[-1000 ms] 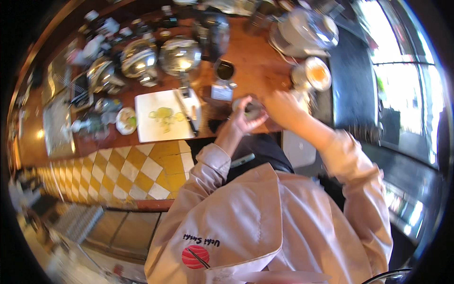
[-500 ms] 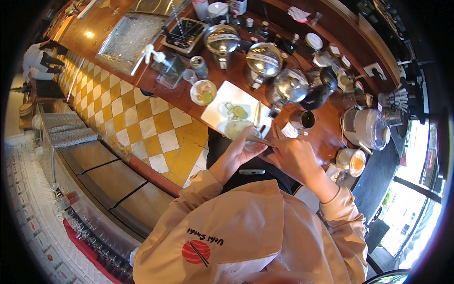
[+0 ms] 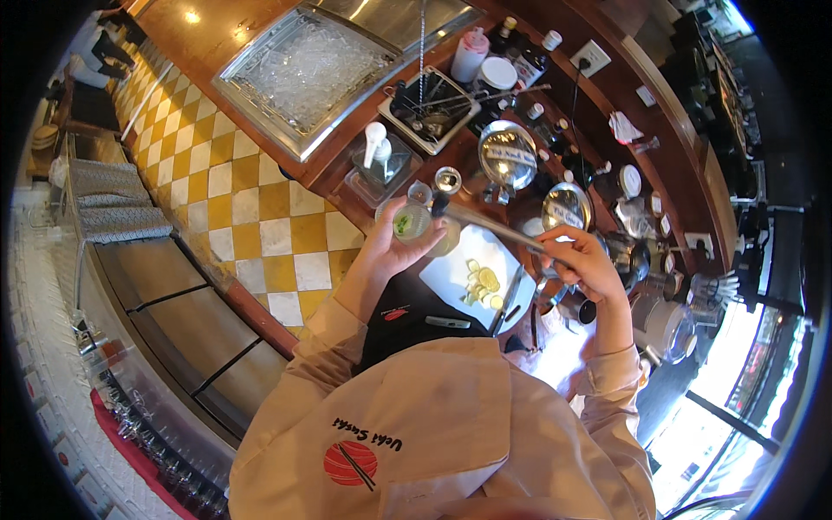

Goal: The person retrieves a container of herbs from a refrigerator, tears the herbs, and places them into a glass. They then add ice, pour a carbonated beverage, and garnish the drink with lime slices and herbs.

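Observation:
My left hand (image 3: 381,251) is wrapped around a clear drinking glass (image 3: 404,236) with green pieces at its bottom. In my right hand (image 3: 582,264) is the handle end of a long metal muddler (image 3: 498,229). Its dark tip (image 3: 440,204) is beside the glass, just right of the rim. Pale green lime slices (image 3: 483,279) lie on a white cutting board (image 3: 440,279) below the muddler. A bowl seen in part lies behind my left fingers, its contents mostly hidden.
Left of the counter's far part is a metal ice bin (image 3: 299,144). A pump bottle (image 3: 381,160), a tray of bar tools (image 3: 468,113) and metal-lidded containers (image 3: 509,156) stand beyond my hands. On the right is a clear-domed appliance (image 3: 680,338).
My hands have drawn apart: the left has gone left and up with the glass, the right has risen with the muddler. The view has turned, so the counter appears shifted.

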Demonstrator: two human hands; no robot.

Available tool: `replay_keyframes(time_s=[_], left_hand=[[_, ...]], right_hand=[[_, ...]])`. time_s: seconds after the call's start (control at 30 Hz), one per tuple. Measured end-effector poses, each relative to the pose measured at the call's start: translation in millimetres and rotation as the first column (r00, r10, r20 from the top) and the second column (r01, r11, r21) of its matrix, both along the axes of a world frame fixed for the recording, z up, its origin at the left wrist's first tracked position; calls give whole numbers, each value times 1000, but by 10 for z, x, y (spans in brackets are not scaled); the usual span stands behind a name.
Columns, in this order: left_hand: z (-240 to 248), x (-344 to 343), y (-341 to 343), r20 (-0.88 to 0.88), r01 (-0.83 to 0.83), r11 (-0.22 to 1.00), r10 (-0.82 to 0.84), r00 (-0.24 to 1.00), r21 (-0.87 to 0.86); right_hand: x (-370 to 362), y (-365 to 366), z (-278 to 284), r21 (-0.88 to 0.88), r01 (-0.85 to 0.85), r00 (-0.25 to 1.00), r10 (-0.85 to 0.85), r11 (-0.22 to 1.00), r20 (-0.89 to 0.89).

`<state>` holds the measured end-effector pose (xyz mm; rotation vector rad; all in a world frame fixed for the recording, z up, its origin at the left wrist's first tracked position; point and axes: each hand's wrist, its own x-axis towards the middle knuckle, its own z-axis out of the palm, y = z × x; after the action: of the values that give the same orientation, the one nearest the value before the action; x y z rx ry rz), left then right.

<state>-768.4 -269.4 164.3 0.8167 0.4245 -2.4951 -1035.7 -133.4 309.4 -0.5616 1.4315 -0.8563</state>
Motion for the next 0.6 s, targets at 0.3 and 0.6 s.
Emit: replay_keyframes(time_s=[0.3, 0.6], left_hand=[[-217, 415, -384, 178, -50, 982, 17, 984, 184], [-500, 831, -108, 83, -134, 975, 121, 989, 177]], right_hand=[[-148, -1740, -784, -128, -79, 901, 16, 989, -434], [389, -3196, -1324, 258, -481, -44, 271, 838, -962]])
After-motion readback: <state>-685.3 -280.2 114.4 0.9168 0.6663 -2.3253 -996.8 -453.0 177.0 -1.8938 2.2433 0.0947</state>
